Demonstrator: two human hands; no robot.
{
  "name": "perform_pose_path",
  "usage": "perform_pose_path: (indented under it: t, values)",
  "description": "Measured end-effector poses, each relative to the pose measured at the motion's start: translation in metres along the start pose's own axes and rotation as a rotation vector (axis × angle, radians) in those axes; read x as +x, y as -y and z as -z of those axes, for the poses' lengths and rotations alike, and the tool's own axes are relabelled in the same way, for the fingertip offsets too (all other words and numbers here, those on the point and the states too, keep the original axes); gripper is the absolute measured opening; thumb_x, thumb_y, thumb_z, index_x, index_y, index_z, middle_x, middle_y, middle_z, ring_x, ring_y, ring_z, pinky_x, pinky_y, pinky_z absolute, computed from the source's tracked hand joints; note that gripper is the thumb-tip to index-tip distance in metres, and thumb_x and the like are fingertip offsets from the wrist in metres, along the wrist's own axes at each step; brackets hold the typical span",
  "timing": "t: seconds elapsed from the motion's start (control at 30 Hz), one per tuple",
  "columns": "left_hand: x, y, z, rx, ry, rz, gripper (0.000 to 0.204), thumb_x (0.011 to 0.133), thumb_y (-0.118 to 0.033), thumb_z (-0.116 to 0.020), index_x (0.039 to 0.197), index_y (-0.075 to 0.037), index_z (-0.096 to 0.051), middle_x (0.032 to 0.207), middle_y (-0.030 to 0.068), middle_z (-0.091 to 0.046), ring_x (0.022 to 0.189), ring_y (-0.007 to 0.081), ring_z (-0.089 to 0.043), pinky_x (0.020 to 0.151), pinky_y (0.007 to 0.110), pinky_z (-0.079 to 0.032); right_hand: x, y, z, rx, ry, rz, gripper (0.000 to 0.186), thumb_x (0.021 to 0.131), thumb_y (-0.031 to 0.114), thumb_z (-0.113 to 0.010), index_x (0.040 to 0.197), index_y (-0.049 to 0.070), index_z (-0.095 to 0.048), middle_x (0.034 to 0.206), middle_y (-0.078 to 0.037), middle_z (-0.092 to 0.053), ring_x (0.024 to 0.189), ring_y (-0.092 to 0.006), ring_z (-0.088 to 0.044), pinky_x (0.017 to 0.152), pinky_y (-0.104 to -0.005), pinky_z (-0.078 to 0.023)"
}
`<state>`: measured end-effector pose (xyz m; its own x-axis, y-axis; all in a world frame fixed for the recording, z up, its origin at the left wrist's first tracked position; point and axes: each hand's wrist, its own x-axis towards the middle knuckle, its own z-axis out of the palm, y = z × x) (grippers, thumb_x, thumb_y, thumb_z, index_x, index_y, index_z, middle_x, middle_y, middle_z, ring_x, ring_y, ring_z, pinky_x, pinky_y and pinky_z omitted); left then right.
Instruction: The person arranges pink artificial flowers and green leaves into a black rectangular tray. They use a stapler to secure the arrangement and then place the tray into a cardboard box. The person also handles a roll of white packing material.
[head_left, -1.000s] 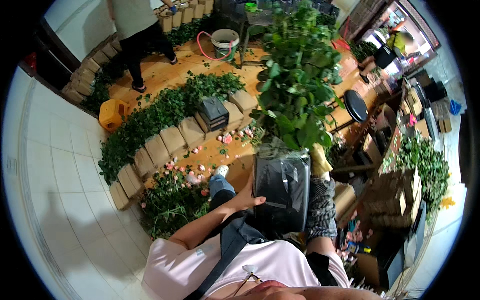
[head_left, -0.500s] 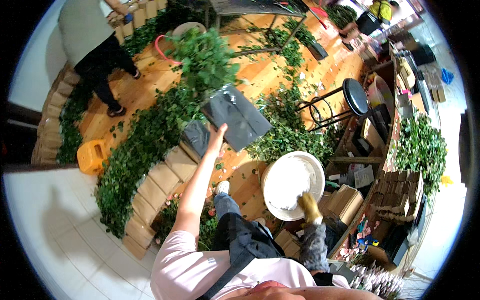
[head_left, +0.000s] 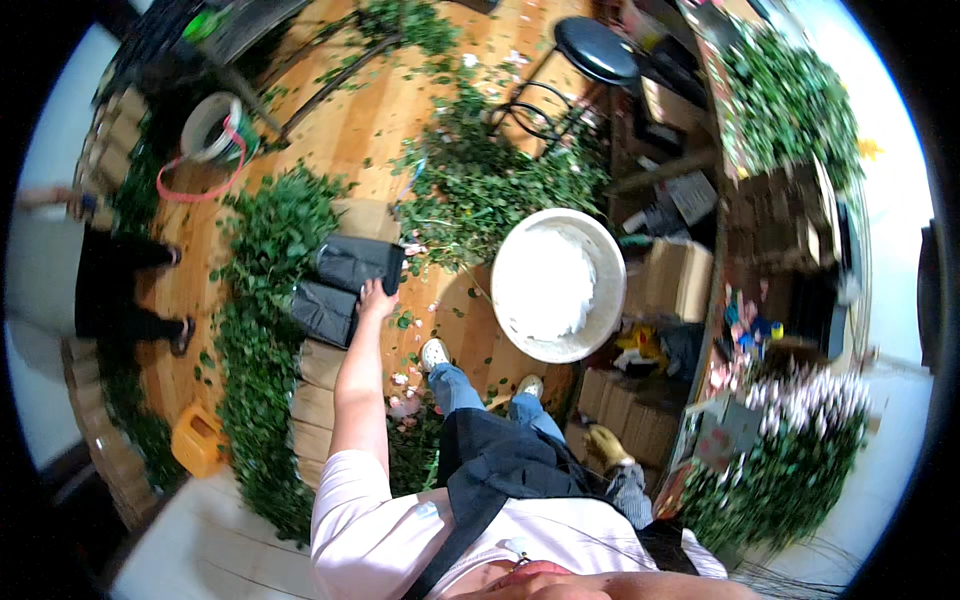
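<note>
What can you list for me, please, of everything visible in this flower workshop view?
wrapped bunch: one, dark grey wrap with green leaves, on the block row at left
white tub: one, on the floor, centre
stool: one, black, top
watering can: one, orange, lower left
loose greenery: a green heap on the wooden floor
pink flowers: a mass, right
other person: one, dark clothes, far left
left hand: on the wrapped bunch
right hand: yellow glove, low beside the boxes

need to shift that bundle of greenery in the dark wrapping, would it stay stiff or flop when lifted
Probably floppy: the dark wrapping looks like soft creased sheet, and the leafy stems spill loosely past it. The left hand grips one end only, so the far end would likely sag. Leaves may shed; many already litter the floor.
</note>
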<state>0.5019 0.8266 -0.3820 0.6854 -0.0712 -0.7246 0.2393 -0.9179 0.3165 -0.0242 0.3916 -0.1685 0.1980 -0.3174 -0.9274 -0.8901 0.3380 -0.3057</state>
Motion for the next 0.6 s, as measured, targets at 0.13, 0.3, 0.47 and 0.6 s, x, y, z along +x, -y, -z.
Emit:
perform_pose_path:
  t: [0.13, 0.3, 0.47, 0.6]
  values:
    - [-0.024, -0.005, -0.026, -0.147, -0.147, -0.166, 0.071, 0.088, -0.045, -0.07, 0.142, -0.004, -0.049, 0.142, 0.0232, -0.052, 0.127, 0.0395, -0.054, 0.106, 0.044, -0.045, -0.009, 0.029, -0.01, -0.428, -0.062, 0.355, 0.059, 0.1, 0.038, -0.061, 0.144, 0.001, -0.051, 0.144, -0.017, -0.056, 0.132, -0.0289, -0.052, 0.109, -0.0365, -0.042]
    - [-0.031, -0.021, -0.118, -0.656, -0.104, -0.225, 0.04, 0.098, -0.026, -0.064, 0.127, 0.002, -0.063, 0.117, 0.0182, -0.07, 0.102, 0.0287, -0.07, 0.09, 0.035, -0.053, -0.014, 0.042, 0.024, -0.468, -0.023, 0.379, 0.065, 0.097, 0.042, -0.061, 0.148, 0.005, -0.047, 0.152, -0.019, -0.048, 0.139, -0.0348, -0.047, 0.114, -0.0411, -0.039]
    - [-0.362, -0.34, -0.123, -1.213, 0.641, -0.577, 0.033, 0.103, -0.019, -0.054, 0.129, 0.001, -0.061, 0.122, 0.0135, -0.067, 0.108, 0.0226, -0.063, 0.098, 0.038, -0.048, -0.037, -0.012, 0.069, -0.423, -0.196, 0.45, 0.062, 0.096, 0.038, -0.061, 0.147, 0.005, -0.048, 0.149, -0.02, -0.052, 0.135, -0.0365, -0.051, 0.112, -0.0414, -0.041]
    - [-0.602, -0.463, -0.098, -1.25, 1.584, -1.229, 0.038, 0.103, -0.026, -0.053, 0.13, 0.001, -0.059, 0.123, 0.0163, -0.064, 0.115, 0.0312, -0.058, 0.101, 0.045, -0.044, -0.077, -0.028, 0.117, -0.163, -0.349, 0.697, 0.057, 0.097, 0.036, -0.059, 0.144, 0.005, -0.051, 0.142, -0.022, -0.056, 0.129, -0.0377, -0.054, 0.11, -0.043, -0.042]
